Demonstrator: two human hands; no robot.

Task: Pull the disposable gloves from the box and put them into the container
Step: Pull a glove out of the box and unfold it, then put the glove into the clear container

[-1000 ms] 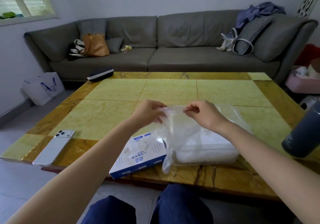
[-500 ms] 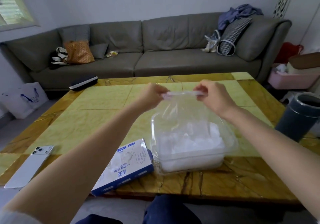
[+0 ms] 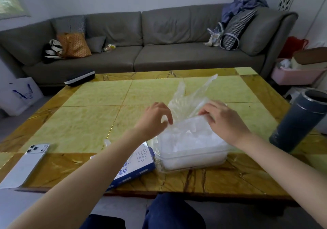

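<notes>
Pinches from the left hand [image 3: 154, 117] and right hand [image 3: 224, 120] hold the clear glove [image 3: 187, 97] low over the container [image 3: 192, 156] at lower centre, seemingly to lay it flat inside, with the box [image 3: 134, 165] just left.

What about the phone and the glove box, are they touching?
Apart. The head view shows bare table between the phone and the glove box.

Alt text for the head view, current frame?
The left hand and right hand pinch a clear glove over a transparent container of gloves on a yellow tiled table. Glove box beside it on the left; phone far left, dark tumbler right.
</notes>
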